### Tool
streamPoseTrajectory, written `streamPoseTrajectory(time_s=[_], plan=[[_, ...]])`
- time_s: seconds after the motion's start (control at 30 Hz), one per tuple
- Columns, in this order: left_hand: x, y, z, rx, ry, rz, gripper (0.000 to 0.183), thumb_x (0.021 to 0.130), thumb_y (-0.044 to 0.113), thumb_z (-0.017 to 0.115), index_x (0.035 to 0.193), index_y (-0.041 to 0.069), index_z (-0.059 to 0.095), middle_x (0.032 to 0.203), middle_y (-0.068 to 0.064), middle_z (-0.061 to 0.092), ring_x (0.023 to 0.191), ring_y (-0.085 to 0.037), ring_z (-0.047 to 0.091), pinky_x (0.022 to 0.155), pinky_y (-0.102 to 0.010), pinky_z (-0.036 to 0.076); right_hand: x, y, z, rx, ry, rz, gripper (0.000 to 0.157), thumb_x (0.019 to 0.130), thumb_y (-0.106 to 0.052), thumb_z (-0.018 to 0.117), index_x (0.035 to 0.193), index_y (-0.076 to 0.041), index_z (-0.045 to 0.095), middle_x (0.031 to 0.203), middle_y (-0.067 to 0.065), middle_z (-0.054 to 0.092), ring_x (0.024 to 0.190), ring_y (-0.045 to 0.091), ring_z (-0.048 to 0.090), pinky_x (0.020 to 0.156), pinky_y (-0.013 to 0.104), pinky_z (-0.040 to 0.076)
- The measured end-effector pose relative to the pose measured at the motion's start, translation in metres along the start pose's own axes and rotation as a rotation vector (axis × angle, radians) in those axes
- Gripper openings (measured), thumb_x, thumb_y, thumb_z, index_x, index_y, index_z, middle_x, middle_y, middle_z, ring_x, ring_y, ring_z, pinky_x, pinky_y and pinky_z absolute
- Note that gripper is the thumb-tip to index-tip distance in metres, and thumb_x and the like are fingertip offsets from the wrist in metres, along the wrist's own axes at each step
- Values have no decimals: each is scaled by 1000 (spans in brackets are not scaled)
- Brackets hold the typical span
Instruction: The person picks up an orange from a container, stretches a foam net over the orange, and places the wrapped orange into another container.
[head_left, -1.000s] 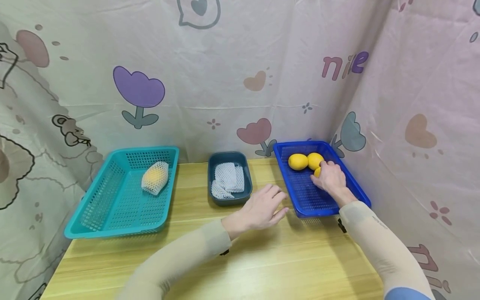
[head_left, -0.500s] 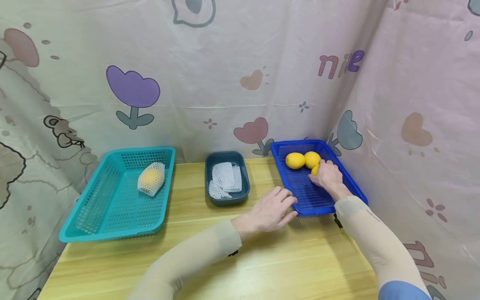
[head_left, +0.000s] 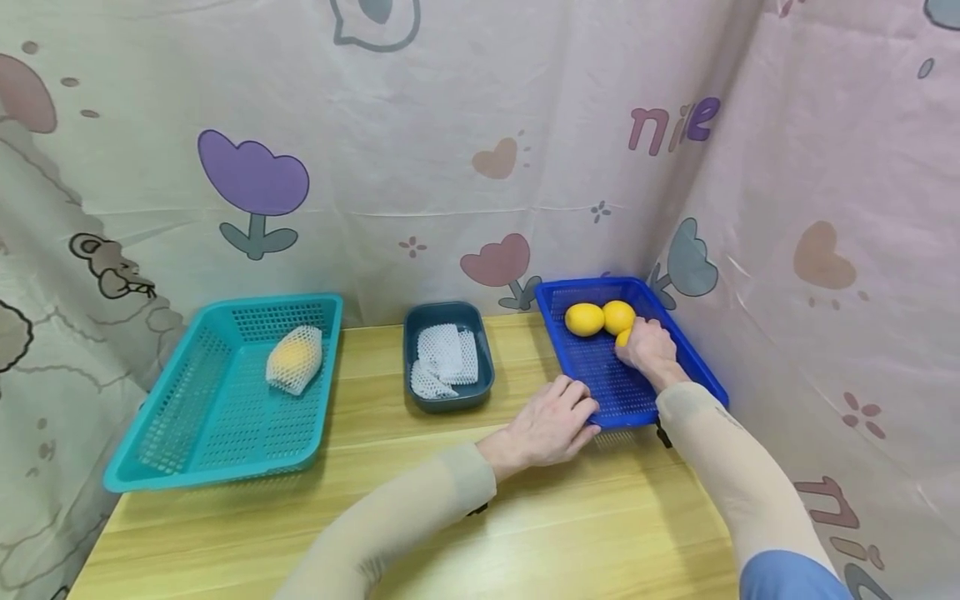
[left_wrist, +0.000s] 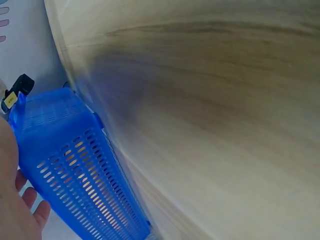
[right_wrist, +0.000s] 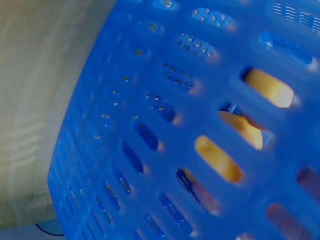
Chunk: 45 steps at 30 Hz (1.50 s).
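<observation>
In the head view, my right hand (head_left: 648, 352) reaches into the blue basket (head_left: 606, 390) and holds a lemon (head_left: 622, 337), most of which it hides. Two more lemons (head_left: 584, 319) lie against it at the far end. Through the slots of the basket wall, the right wrist view shows yellow peel and fingertips (right_wrist: 310, 182). My left hand (head_left: 550, 423) grips the basket's near left corner, its fingers over the rim. The left wrist view has several of its fingertips (left_wrist: 42, 212) beside that rim; the thumb's hold is partly hidden there.
A small dark bin (head_left: 453, 405) with white foam nets (head_left: 441, 350) stands in the middle of the wooden table (head_left: 525, 533). On the left, a teal basket (head_left: 225, 417) holds a yellow fruit in a foam net (head_left: 296, 359). A printed curtain (head_left: 390, 150) hangs behind.
My left hand has moved right onto the blue basket's rim. The right hand has stayed at the same lemon. The head view has shifted slightly to the right.
</observation>
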<state>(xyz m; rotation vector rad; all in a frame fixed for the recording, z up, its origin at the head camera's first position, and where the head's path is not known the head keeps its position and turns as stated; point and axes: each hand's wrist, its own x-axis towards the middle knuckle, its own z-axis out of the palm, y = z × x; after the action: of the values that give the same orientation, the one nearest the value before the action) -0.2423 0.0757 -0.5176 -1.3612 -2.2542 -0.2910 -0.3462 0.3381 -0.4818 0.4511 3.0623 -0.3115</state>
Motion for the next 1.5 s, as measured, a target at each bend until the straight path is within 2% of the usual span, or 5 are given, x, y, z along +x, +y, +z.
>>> streamPoseTrajectory(time_s=[0.4,0.83,1.07,1.37,1.5], plan=[[-1,-2,4,8,45,36,25,115,41,60,121,20,73,127,-1,67,117,-21,60,106,-32,55,3,-2,1,21,-54,23,72,102,-32,72,153,11,43,135,34,56,117,51,64,109,68,58],[-2,-2,7,-15,56,46,23,115,39,59,122,21,72,127,-1,67,117,-21,59,105,-31,54,5,-1,5,67,-155,21,98,100,-37,80,167,7,25,145,40,55,127,54,63,116,70,54],[-2,-1,7,-21,60,44,22,115,39,60,123,22,72,128,-1,67,118,-21,59,105,-30,55,8,7,7,63,-208,40,105,93,-42,89,164,9,31,145,39,57,129,54,61,117,69,53],[-1,-1,7,-20,54,45,23,115,40,60,124,22,72,130,-1,67,119,-21,60,107,-31,55,12,13,7,138,-247,47,105,93,-43,89,160,12,28,134,39,59,108,46,72,82,46,70],[0,-2,8,-17,51,43,24,115,40,60,125,23,73,130,-1,68,119,-21,60,106,-31,55,8,14,3,198,-251,45,103,94,-45,86,159,12,29,135,38,56,112,46,69,80,45,71]])
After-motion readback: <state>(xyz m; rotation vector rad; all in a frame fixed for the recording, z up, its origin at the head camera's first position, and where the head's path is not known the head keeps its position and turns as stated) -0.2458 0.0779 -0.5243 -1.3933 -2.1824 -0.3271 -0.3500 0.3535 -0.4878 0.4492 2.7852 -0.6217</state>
